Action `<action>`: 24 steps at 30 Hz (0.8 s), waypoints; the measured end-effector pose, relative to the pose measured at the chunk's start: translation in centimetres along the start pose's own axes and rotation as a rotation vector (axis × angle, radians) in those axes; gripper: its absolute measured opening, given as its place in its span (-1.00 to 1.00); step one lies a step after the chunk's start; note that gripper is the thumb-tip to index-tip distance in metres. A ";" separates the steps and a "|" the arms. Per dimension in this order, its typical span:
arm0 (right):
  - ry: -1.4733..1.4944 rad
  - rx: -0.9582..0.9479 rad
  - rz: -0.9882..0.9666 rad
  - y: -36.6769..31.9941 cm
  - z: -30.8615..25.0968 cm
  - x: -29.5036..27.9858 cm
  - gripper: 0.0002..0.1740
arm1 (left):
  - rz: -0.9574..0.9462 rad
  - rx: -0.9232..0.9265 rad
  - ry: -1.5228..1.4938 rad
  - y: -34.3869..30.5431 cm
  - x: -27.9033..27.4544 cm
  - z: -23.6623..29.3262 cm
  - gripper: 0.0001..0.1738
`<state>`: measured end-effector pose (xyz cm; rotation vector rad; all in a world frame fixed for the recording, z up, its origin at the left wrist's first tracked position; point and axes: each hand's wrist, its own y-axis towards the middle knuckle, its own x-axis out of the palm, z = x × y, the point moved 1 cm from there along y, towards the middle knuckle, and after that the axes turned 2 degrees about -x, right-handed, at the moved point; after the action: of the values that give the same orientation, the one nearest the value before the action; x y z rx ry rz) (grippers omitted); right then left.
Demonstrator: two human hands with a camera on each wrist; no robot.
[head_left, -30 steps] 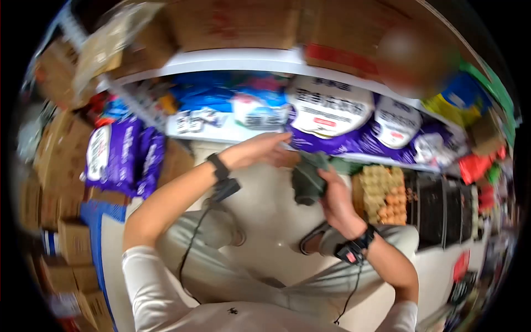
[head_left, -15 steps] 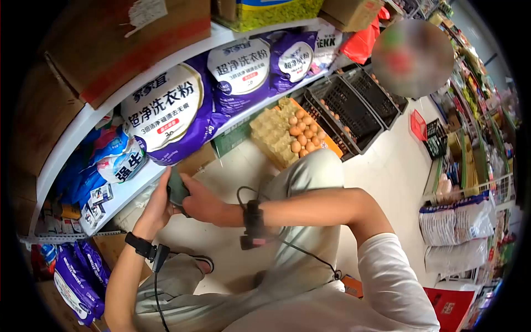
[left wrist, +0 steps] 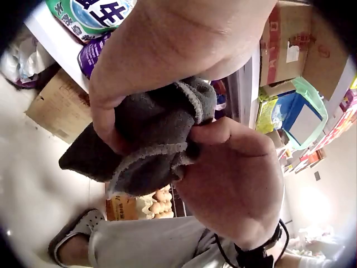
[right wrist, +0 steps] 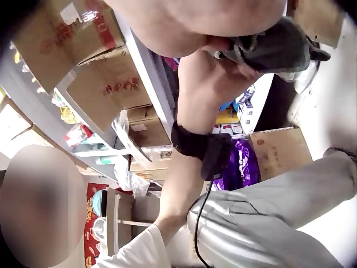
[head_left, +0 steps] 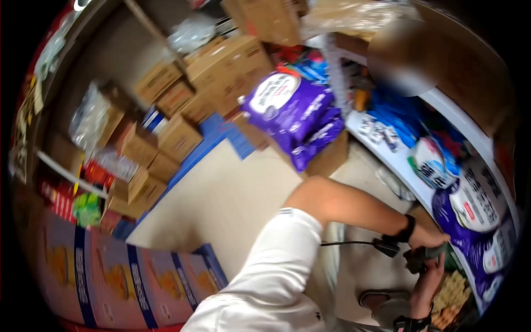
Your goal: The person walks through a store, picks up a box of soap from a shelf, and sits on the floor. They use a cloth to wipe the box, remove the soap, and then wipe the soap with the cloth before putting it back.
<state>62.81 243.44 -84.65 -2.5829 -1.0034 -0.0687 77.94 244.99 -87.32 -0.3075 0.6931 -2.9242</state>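
Charcoal-grey cloth (left wrist: 153, 125) shows paler grey edging, against a white shirt (head_left: 265, 260), plain pale-grey trousers (left wrist: 148, 240) and a black wrist strap (right wrist: 192, 144). A vivid purple bag (head_left: 298, 119) carries a white oval panel with dark lettering; another purple-and-white bag (head_left: 478, 202) bears black characters and a small red patch. The shelf (head_left: 381, 157) is white, the floor (head_left: 193, 193) cream. Brown cartons (head_left: 229, 69) contrast with blue edging (head_left: 180, 163), while pinkish boxes (head_left: 110, 271) display dark-blue bands and yellow-orange pictures. Brown eggs (left wrist: 162, 204) add a warm tone.
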 end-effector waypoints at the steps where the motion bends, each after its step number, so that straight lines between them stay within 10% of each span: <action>1: 0.015 0.041 -0.036 0.8 0.8 0.6 -0.20 | -0.015 -0.131 -0.005 -1.2 -0.6 0.7 -0.23; 24: 0.015 0.061 -0.076 1.4 3.4 1.0 -0.32 | 0.011 -0.186 0.030 -3.5 -2.1 -0.6 -0.32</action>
<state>64.22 244.33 -88.05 -2.4857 -1.0815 -0.0768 79.60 248.68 -86.61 -0.2761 0.9702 -2.8641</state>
